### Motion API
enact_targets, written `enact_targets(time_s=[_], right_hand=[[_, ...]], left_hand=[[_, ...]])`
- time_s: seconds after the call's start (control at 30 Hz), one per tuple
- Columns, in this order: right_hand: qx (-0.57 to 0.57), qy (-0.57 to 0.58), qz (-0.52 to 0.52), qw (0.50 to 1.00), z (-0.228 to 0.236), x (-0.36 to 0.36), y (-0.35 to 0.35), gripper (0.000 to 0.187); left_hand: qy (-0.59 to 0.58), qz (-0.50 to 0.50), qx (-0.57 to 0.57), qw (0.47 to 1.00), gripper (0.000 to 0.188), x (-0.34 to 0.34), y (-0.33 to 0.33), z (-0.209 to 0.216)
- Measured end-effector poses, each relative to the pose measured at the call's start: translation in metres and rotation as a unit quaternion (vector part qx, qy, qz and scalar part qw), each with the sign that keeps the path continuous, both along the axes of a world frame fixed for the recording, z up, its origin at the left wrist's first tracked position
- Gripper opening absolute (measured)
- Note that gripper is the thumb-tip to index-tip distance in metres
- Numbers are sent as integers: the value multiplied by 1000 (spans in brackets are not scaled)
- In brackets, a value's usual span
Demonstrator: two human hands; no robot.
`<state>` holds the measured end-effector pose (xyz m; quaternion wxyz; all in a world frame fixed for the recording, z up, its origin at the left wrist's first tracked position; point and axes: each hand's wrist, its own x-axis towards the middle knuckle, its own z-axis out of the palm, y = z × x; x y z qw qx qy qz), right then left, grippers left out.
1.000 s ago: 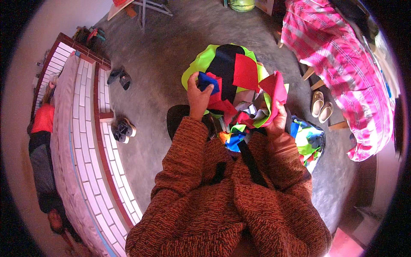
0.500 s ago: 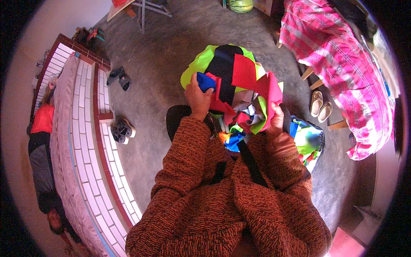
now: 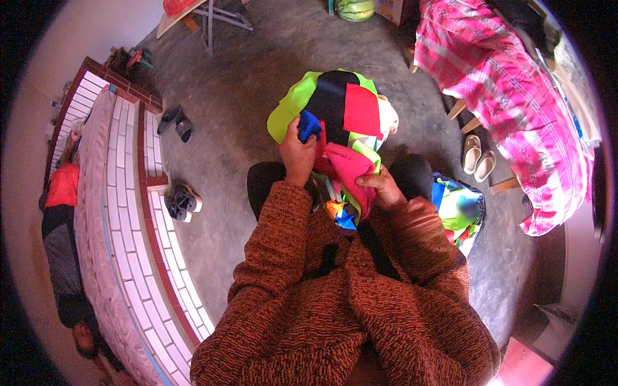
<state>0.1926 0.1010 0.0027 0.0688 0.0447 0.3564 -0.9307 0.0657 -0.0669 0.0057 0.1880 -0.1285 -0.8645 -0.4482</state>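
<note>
My left hand is closed on a small blue cloth piece, with a red strip hanging beside it. My right hand pinches the edge of a pinkish-red cloth that spans the gap between my hands. A neon yellow-green strip shows behind that cloth. Just beyond lies a heap of fabric, with a yellow-green piece, a black piece and a bright red patch. Below my hands, blue and orange scraps show between my knees, partly covered.
By my right knee stands a bag of coloured scraps. Pale shoes sit near a pink checked cloth over wooden legs. Dark shoes lie beside the white-tiled platform, where a person lies. A watermelon is at the back.
My right hand has moved left and slightly down, drawing the red cloth closer to my left hand. The red cloth now bunches over the scraps, and the heap's right side shows more.
</note>
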Motion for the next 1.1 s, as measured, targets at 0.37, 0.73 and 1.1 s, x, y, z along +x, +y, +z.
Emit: enact_targets(time_s=[0.37,0.73,1.1], right_hand=[[-8,31,3,999,4,4,-1,66],[5,8,23,1000,5,7,5,45],[-54,5,104,993,9,16,4,59]], left_hand=[[-236,-275,308,879,54,47,19,54],[-225,-273,284,891,43,65,23,66],[-239,-226,296,897,23,61,17,68]])
